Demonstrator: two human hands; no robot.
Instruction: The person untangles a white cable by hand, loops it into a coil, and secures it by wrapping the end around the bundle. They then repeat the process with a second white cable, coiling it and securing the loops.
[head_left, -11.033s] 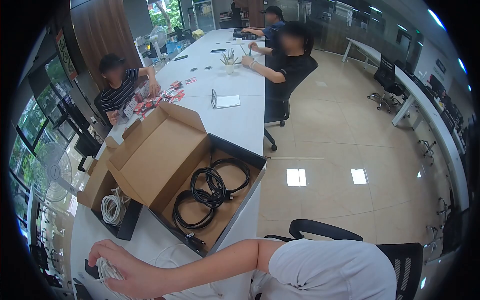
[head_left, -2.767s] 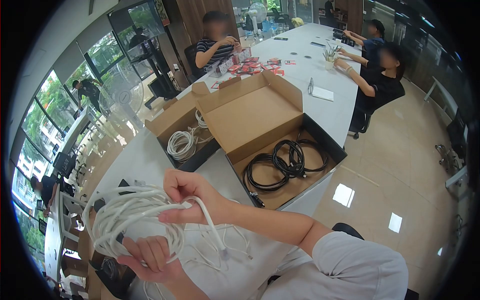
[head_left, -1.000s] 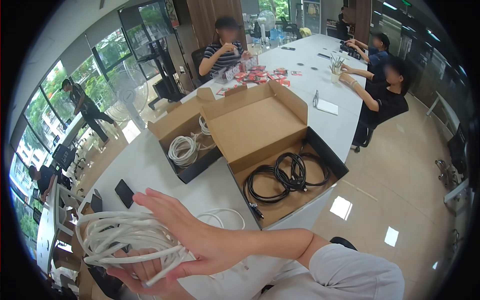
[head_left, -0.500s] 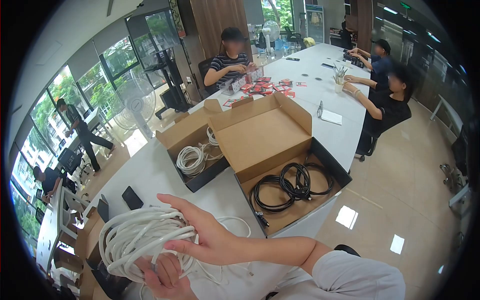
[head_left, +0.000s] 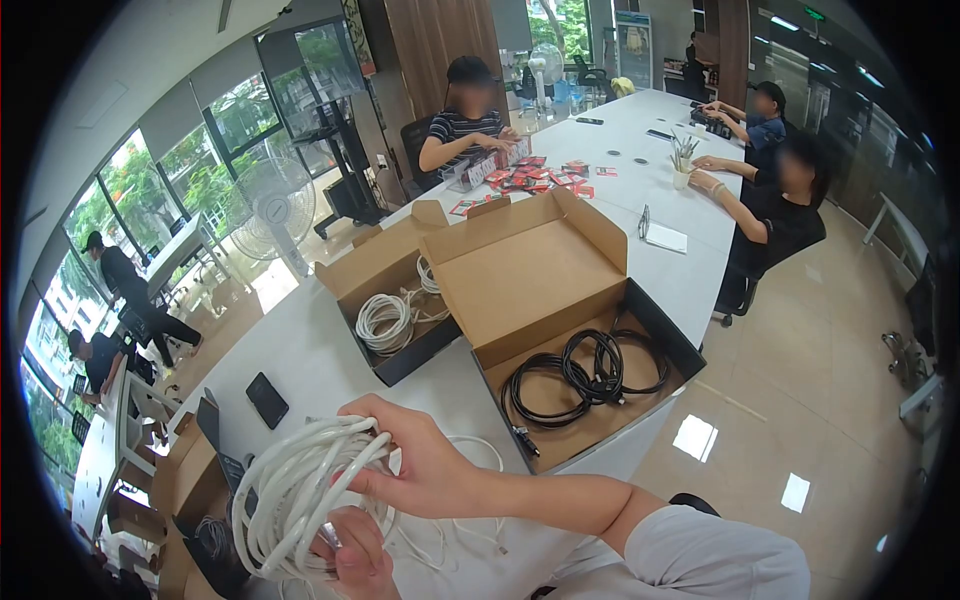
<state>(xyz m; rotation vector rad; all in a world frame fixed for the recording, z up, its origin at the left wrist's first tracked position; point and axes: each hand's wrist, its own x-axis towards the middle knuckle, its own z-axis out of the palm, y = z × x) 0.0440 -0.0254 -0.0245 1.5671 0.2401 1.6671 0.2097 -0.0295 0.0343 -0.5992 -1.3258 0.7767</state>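
Note:
A thick coil of white cable (head_left: 290, 490) is held up over the near end of the table. My right hand (head_left: 425, 465) reaches in from the right and is closed round the coil's upper right side, thumb inside the loops. Below it, the curled fingers of my left hand (head_left: 358, 555) grip the lower part of the coil. A small silvery piece, perhaps a connector, shows by the left fingers. Loose white cable (head_left: 470, 440) trails on the table behind my right wrist. Beside the coil lies a black phone (head_left: 267, 400).
An open box (head_left: 560, 440) with coiled black cables (head_left: 595, 370) stands ahead, next to another box (head_left: 415, 355) holding white cables (head_left: 385, 325). More open boxes (head_left: 190, 470) are at lower left. Red cards (head_left: 535, 178) lie farther back. Several people sit around the table.
Both hands have shifted slightly right with the coil, which has turned to show its loops more from the side. More of the phone shows. The standing person at left has moved left.

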